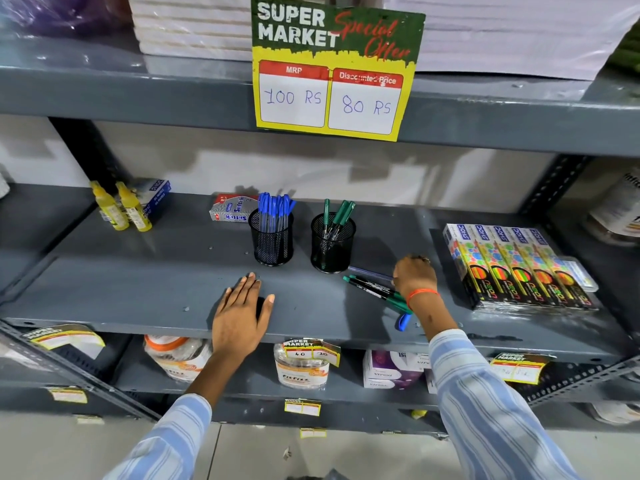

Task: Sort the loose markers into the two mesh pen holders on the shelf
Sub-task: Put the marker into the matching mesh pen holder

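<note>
Two black mesh pen holders stand mid-shelf: the left holder (272, 239) is filled with blue-capped markers (275, 206), the right holder (332, 242) has a few green-capped ones (341, 213). Loose green markers (372, 291) lie on the grey shelf (138, 289) to the right of the holders, with a clear blue pen (369, 271) behind them and a blue cap (403, 322) near the front edge. My right hand (415, 275) is curled down over the loose markers' right ends; its fingers are hidden, so its grasp is unclear. My left hand (240, 310) rests flat and open on the shelf.
Several neon pencil packs (512, 268) lie at the right. Two yellow glue bottles (121, 207) and a red-and-blue box (232, 207) stand at the back left. A price sign (334, 71) hangs from the upper shelf. Jars and boxes fill the lower shelf (301, 367).
</note>
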A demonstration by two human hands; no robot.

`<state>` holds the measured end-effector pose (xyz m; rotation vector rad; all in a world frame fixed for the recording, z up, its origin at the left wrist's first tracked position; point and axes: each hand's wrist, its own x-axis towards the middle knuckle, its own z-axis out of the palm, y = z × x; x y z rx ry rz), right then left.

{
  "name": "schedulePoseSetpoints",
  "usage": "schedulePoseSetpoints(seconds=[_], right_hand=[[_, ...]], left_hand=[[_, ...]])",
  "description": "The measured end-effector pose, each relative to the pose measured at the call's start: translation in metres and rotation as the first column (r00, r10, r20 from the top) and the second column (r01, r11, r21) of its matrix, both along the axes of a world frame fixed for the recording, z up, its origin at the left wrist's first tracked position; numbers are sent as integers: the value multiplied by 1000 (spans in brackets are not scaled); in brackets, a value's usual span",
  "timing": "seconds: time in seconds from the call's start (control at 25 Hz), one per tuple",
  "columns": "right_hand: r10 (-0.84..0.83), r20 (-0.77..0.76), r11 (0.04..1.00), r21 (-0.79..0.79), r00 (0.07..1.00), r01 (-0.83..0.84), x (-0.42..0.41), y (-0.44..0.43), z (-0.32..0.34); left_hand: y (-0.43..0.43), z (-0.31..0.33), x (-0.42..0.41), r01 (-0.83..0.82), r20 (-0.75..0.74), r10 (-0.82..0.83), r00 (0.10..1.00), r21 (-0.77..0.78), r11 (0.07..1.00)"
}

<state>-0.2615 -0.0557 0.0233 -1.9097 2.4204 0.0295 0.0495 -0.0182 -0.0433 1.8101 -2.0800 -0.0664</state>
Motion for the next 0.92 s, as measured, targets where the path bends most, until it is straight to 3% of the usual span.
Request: schedulePoseSetpoints(seconds=[0.28, 0.44, 0.6, 0.76, 0.92], right_hand=[[20, 323, 998, -60, 946, -1, 1, 12, 43], [205, 513, 949, -313, 833, -41, 18, 25, 61], [342, 540, 850, -527, 769, -8, 44, 25, 73], [459, 614, 751, -655, 643, 89, 80, 19, 79], [485, 740, 741, -631, 466, 231, 118, -13, 91]], left_hand=[[-1, -1, 0, 0, -8, 0, 1000, 6, 1000], [0, -1, 0, 0, -12, 0, 1000, 8, 1000], [-1, 0, 2, -2, -4, 2, 1000, 17, 1000], [0, 2, 2, -17, -2, 17, 1000, 25, 1000], [1, 4, 1, -28, 1, 28, 1000, 29, 999]])
